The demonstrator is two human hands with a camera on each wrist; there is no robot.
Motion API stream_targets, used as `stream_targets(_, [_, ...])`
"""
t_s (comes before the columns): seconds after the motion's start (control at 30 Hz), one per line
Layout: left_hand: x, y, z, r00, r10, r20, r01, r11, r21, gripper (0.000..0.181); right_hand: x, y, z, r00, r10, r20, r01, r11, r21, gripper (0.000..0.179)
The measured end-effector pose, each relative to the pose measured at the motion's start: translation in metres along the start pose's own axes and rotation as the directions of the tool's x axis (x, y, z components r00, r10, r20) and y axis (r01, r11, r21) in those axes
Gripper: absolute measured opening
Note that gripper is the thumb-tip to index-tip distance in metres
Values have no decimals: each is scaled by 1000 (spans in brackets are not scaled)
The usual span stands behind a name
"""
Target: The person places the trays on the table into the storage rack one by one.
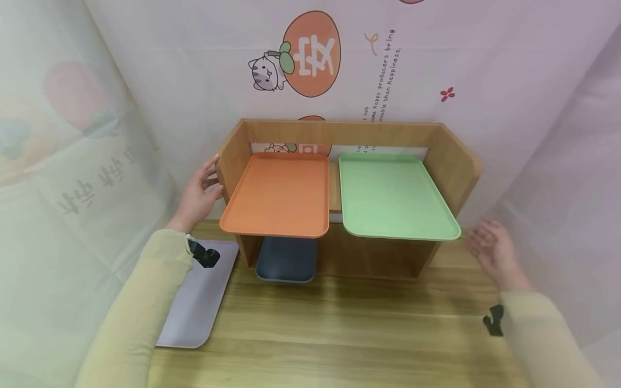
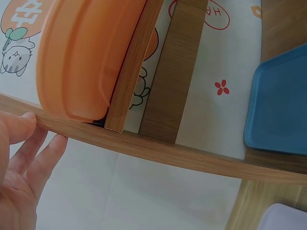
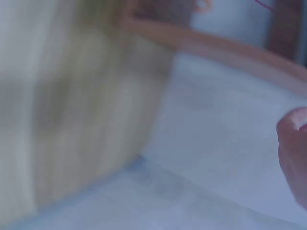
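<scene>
A wooden two-tier shelf [image 1: 339, 132] stands on the table. On its upper tier lie an orange tray [image 1: 281, 194] at left and a green tray [image 1: 395, 196] at right. A dark blue tray [image 1: 286, 258] sits in the lower left part. My left hand [image 1: 199, 194] touches the shelf's left side panel; in the left wrist view its fingertips [image 2: 57, 141] meet the panel's edge [image 2: 144, 146]. My right hand [image 1: 492, 250], its fingers loosely bent, hangs to the right of the shelf, apart from it and holding nothing. The right wrist view is blurred.
A pale lilac tray [image 1: 204, 302] lies on the wood-grain table [image 1: 339, 334] left of the shelf, partly hidden by my left forearm. Printed white cloth [image 1: 194, 81] hangs behind and at both sides.
</scene>
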State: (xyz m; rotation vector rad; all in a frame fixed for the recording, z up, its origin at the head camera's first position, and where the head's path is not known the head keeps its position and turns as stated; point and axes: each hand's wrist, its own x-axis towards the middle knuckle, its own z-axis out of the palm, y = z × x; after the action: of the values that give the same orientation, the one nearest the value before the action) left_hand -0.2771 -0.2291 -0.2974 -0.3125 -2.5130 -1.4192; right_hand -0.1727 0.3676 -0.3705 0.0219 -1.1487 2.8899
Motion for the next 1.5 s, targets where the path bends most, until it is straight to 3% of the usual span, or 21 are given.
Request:
stream_targets(0.1, [0,1,0,1000,0,-2,0,1000,1,74,9,-23,28,996,-85,40,92,974,-207,29])
stream_targets(0.17, [-1,2,0,1000,0,-6,0,1000,4,74,15,-34,45,991,-127,40,133,923,-361,40])
stream_targets(0.27, [-1,2,0,1000,-1,-11,1,1000,13,75,22,-43,64,984,-167,56,169,815,-555,56])
stream_targets(0.4, [-1,2,0,1000,1,-12,-1,1000,14,74,30,-51,79,985,-163,53,150,671,-726,75])
stream_targets(0.47, [-1,2,0,1000,3,-12,-3,1000,13,74,33,-53,84,986,-161,45,133,590,-797,78])
stream_targets(0.6, [0,3,0,1000,6,-11,-6,1000,9,74,38,-55,92,983,-183,28,99,394,-914,72])
stream_targets(0.67, [1,2,1,1000,6,-9,-6,1000,9,74,38,-55,94,980,-197,32,94,314,-945,67])
stream_targets(0.73, [1,3,1,1000,6,-9,-6,1000,8,75,37,-55,95,977,-210,42,98,264,-960,63])
stream_targets(1.03, [-1,6,-2,1000,8,8,-8,1000,12,73,38,-52,98,969,-241,51,102,205,-974,58])
stream_targets(1.2, [-3,6,-8,1000,23,12,-23,1000,1,76,39,-49,98,966,-255,49,101,193,-976,57])
stream_targets(1.37, [-12,3,-17,1000,20,22,-19,1000,-19,79,39,-47,99,964,-261,52,101,178,-979,57])
stream_targets(1.5, [-25,-11,-25,998,28,63,-28,1000,2,78,40,-46,99,963,-264,49,94,163,-982,57])
